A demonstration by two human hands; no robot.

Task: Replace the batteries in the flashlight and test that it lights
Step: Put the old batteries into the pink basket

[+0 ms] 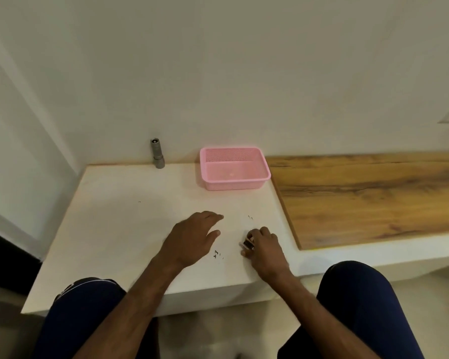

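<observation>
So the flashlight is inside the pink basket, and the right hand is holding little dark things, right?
Not quite. The head view shows the flashlight standing on the white table, left of the pink basket, not inside it. The right hand does hold little dark things.

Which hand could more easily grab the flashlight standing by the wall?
Left. The left hand is open and holds nothing, and the flashlight stands to the left of the pink basket, on that hand's side. The right hand grips a small dark item, possibly batteries.
</observation>
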